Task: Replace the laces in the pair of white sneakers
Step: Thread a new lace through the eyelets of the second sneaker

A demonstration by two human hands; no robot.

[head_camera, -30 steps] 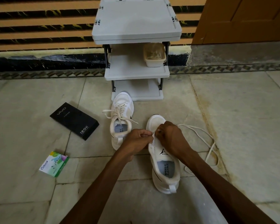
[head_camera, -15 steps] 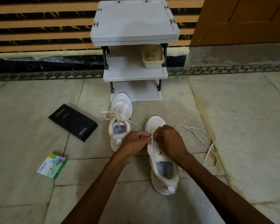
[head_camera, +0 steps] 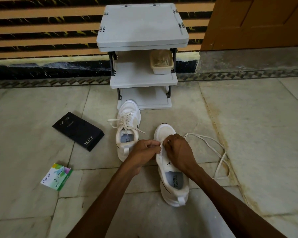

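Observation:
Two white sneakers stand on the floor, toes pointing away from me. The left sneaker [head_camera: 127, 129] is laced, its lace ends loose. The right sneaker [head_camera: 172, 170] lies under my hands, and its eyelets show no lace across the tongue. My left hand [head_camera: 144, 150] pinches the sneaker's left eyelet edge with curled fingers. My right hand [head_camera: 177, 150] pinches what looks like a lace end at the same spot. A long white lace [head_camera: 218, 152] trails in loops on the floor to the right of that sneaker.
A grey three-tier plastic rack [head_camera: 141, 79] stands against the wall behind the sneakers, with a beige tub [head_camera: 161, 63] on its middle shelf. A black phone box [head_camera: 78, 130] and a small green-white packet [head_camera: 57, 176] lie on the left. A wooden door [head_camera: 258, 23] is at the top right.
Both hands stay at the right sneaker's front eyelets with only small finger movements. The view has tilted slightly, so everything sits a little lower in the frame.

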